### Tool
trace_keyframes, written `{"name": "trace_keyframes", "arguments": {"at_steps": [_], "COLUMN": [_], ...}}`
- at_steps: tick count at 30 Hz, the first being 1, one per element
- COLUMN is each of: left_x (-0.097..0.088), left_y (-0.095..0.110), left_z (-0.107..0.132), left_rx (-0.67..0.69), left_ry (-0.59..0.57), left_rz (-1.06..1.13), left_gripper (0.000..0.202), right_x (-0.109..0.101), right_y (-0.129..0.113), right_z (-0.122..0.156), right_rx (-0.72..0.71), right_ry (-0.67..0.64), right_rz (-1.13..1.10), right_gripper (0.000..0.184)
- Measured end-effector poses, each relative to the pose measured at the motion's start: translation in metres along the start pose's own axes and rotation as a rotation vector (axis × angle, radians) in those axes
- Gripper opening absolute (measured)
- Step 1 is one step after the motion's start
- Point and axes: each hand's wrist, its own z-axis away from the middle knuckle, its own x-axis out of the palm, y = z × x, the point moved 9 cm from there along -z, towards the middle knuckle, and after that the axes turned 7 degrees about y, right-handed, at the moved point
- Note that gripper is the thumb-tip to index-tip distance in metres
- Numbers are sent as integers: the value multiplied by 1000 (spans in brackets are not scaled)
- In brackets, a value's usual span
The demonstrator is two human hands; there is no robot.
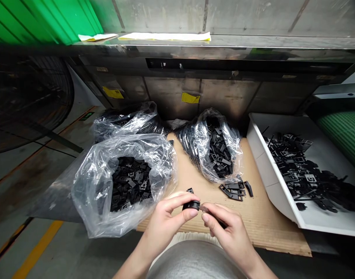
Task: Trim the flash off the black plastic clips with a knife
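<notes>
Left hand (162, 223), right hand (228, 232): tight pinch on black plastic part (192, 205), held up over cardboard sheet (261, 221).
Right hand brings dark strip (214, 216) against it. Open poly bags (122, 186) sit within reach; white tray (270, 182) holds more parts.

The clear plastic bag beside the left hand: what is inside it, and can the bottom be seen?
The clear plastic bag holds a loose heap of small black plastic parts. The upper parts cover those beneath, and wrinkled film hides the heap's edges, so the bottom cannot be seen.
</notes>
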Motion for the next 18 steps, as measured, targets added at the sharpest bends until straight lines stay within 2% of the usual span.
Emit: {"name": "trace_keyframes", "arguments": {"at_steps": [8, 13, 18], "left_x": [-1, 0, -1], "left_y": [-3, -1, -12], "left_z": [-1, 0, -1], "left_rx": [-13, -9, -98], "left_ry": [5, -3, 42], "left_rz": [2, -3, 70], "left_gripper": [16, 13, 20], "right_x": [-1, -4, -10], "right_y": [2, -4, -8], "right_z": [2, 0, 1], "right_rx": [1, -60, -108], "right_ry": [16, 57, 92], "right_rz": [-18, -4, 15], "right_gripper": [21, 18, 22]}}
